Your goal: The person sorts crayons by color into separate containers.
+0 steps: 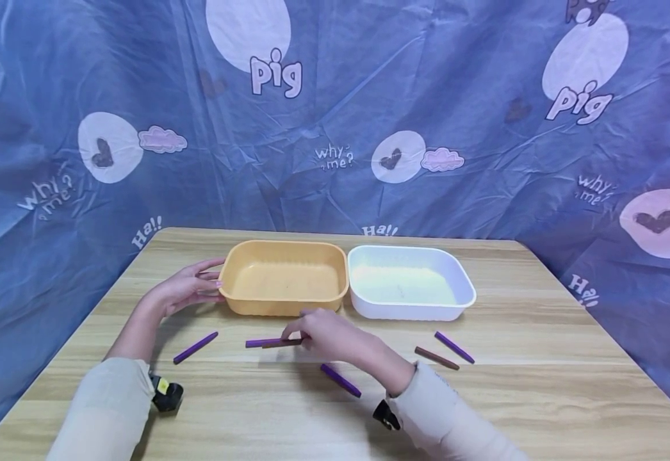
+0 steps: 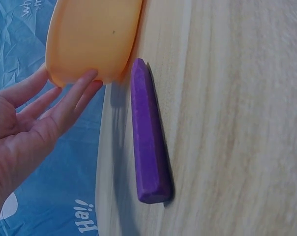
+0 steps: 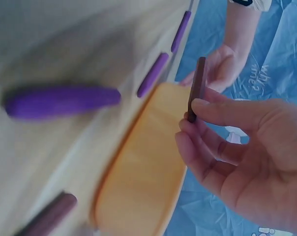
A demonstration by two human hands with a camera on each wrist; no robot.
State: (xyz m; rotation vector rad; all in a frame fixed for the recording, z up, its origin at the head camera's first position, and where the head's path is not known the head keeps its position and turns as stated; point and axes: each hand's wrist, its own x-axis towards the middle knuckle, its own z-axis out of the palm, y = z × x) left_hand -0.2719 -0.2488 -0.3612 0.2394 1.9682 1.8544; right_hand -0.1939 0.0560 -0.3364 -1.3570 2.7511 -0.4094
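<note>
- On the table (image 1: 254, 422), the left tray (image 1: 283, 308) and the right tray (image 1: 410, 312) stand side by side.
- A cloth (image 1: 312, 198) is behind the table.
- The left hand (image 1: 191, 286) is at the left end of the left tray.
- Before this tray is the right hand (image 1: 330, 333), with one stick (image 1: 280, 344) in its fingers.
- A second stick (image 1: 253, 344) lies beside this one, a third stick (image 1: 195, 347) farther left.
- A fourth stick (image 1: 341, 380) lies before the right hand.
- Before the right tray lie a fifth stick (image 1: 437, 358) and, to its right, a sixth stick (image 1: 455, 347).
</note>
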